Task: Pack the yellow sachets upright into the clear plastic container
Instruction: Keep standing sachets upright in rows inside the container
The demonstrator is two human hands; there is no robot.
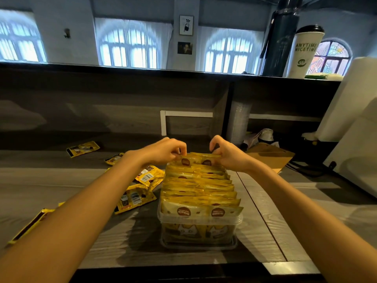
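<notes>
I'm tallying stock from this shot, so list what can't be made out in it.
Head view only:
Far wall of the clear plastic container: hidden by the left hand, right hand and the rear sachets they pinch.
Loose sachet at lower left: partly covered by the left forearm.
Print on that sachet: too small to read.
Count of packed sachets: tops overlap.

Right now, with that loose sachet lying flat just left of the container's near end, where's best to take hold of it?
Probably its near left corner, coming in from the left. The loose sachet lies flat on the table with its right edge close beside the wall of the clear container. A pinch grip on the open left end therefore looks easiest.
</notes>
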